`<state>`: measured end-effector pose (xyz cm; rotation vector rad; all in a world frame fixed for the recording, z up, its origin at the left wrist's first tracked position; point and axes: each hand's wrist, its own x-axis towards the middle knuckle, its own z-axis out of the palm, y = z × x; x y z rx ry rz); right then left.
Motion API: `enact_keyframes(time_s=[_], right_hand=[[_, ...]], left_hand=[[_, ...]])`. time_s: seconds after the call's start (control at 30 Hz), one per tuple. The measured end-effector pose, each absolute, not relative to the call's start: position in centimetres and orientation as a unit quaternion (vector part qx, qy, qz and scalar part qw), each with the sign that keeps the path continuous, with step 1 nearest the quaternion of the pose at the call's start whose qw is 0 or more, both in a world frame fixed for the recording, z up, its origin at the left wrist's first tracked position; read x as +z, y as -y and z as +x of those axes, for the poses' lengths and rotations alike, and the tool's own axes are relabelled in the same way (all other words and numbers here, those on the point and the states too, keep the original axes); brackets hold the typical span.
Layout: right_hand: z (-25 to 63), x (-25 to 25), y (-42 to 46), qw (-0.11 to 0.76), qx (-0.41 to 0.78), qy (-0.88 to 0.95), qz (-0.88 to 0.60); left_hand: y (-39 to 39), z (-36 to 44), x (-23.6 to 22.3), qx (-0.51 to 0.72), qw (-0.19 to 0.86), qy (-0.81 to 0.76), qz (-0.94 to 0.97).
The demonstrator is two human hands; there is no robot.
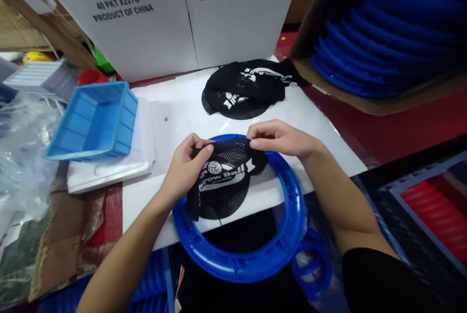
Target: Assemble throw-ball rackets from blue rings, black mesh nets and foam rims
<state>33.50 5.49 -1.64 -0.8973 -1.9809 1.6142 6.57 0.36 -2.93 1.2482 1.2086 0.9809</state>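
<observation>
A black mesh cloth (226, 176) with a white "Throw Ball" print is stretched between my two hands. My left hand (188, 162) pinches its upper left edge between thumb and fingers. At the upper right edge, my right hand (279, 138) pinches the same cloth. Beneath it lies a blue plastic ring (295, 201), partly on the white board and partly over its front edge. The cloth covers part of the ring's far left side and some of its opening. Further back, more black printed mesh cloths (241, 91) lie in a loose pile.
A white carton (164, 26) stands behind the white work surface (168, 128). On the left, a blue bin (98, 118) sits on a white stack. Many blue rings (394, 35) fill a box at the right. Red parts (438, 206) lie in a crate lower right.
</observation>
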Motion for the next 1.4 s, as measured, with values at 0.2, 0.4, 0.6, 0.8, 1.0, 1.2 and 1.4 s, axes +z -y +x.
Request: enact_keyframes(time_s=[0.2, 0.4, 0.6, 0.8, 1.0, 1.2, 1.4], right_hand=[[33.8, -1.0, -5.0, 0.064, 0.662, 0.682, -0.304], [35.7, -1.4, -4.9, 0.047, 0.755, 0.626, -0.189], [34.6, -1.0, -5.0, -0.002, 0.671, 0.676, -0.305], [34.7, -0.3, -4.6, -0.095, 0.609, 0.713, -0.334], [34.4, -0.3, -4.7, -0.116, 0.560, 0.726, -0.380], [32.9, -0.6, -4.6, -0.088, 0.510, 0.747, -0.418], [32.0, -1.1, -4.3, -0.063, 0.437, 0.770, -0.461]], left_hand=[[0.2, 6.7, -2.3, 0.405, 0.585, -0.460, 0.531], [-0.4, 4.9, -1.3, 0.357, 0.628, -0.378, 0.579], [-0.8, 4.5, -3.0, 0.266, 0.226, -0.435, 0.830], [1.3, 5.9, -1.6, 0.056, 0.135, -0.262, 0.954], [3.1, 7.6, -2.3, -0.093, 0.184, -0.234, 0.950], [3.2, 8.5, -3.4, -0.031, 0.114, -0.267, 0.956], [0.6, 7.1, -4.0, 0.028, 0.028, -0.439, 0.897]])
